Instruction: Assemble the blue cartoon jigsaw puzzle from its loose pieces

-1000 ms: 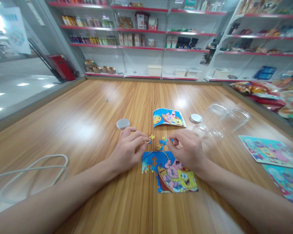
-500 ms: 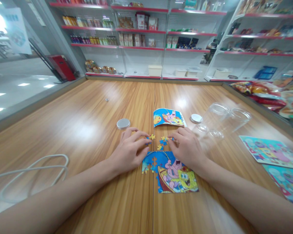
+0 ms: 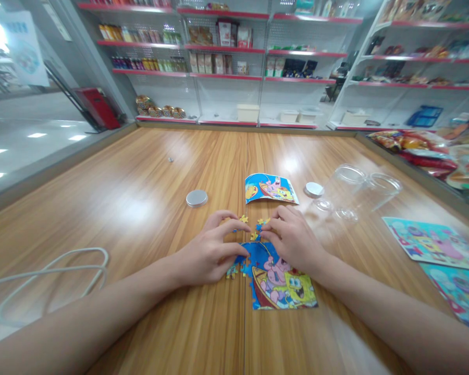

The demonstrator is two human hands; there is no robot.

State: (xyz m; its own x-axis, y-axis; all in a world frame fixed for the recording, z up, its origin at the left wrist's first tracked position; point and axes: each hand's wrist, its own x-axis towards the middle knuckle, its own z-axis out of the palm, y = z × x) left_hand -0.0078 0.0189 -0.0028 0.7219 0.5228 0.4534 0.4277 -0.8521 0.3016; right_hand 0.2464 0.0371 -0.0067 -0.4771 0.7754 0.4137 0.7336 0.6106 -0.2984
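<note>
A partly joined jigsaw puzzle with a cartoon boat scene lies flat in front of me, ragged along its left side. My left hand hovers over that ragged edge, thumb and fingers apart, with nothing visible between them. Just above the puzzle, my right hand has its thumb and fingertips pinched together at a small blue puzzle piece, which the fingers partly cover. Loose yellow puzzle pieces lie around the fingertips. Beyond them rests a curved picture card showing the same scene.
A silver lid is on the left and another lid on the right, beside clear jars lying down. Further right are two picture sheets. A white cable loops at left. Stocked shelves stand behind the table.
My left hand has moved right and slightly down, its fingers now reaching over the puzzle's upper left. My right hand has shifted left, and its fingertips have come together among the loose pieces.
</note>
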